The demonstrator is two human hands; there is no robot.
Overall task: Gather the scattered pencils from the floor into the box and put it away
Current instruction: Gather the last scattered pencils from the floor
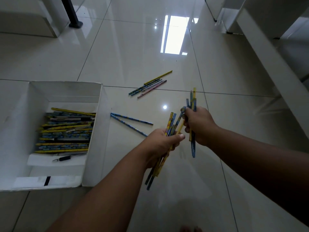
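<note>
A white open box (pixel 98 139) sits on the floor at the left, with many yellow and blue pencils (pixel 66 133) lying side by side in it. My left hand (pixel 160 144) grips a bundle of pencils (pixel 158 168) above the floor. Just right of it, my right hand (pixel 199 126) holds another bunch of pencils (pixel 193 101) upright. Two blue pencils (pixel 130 121) lie crossed on the tiles between the box and my hands. A small group of several pencils (pixel 150 84) lies farther off on the floor.
The floor is glossy cream tile (pixel 133 47). A black furniture leg (pixel 73 17) and white furniture (pixel 33 17) stand at the far left. A white shelf unit (pixel 267 47) runs along the right side. A black pen-like tool (pixel 65 158) lies in the box.
</note>
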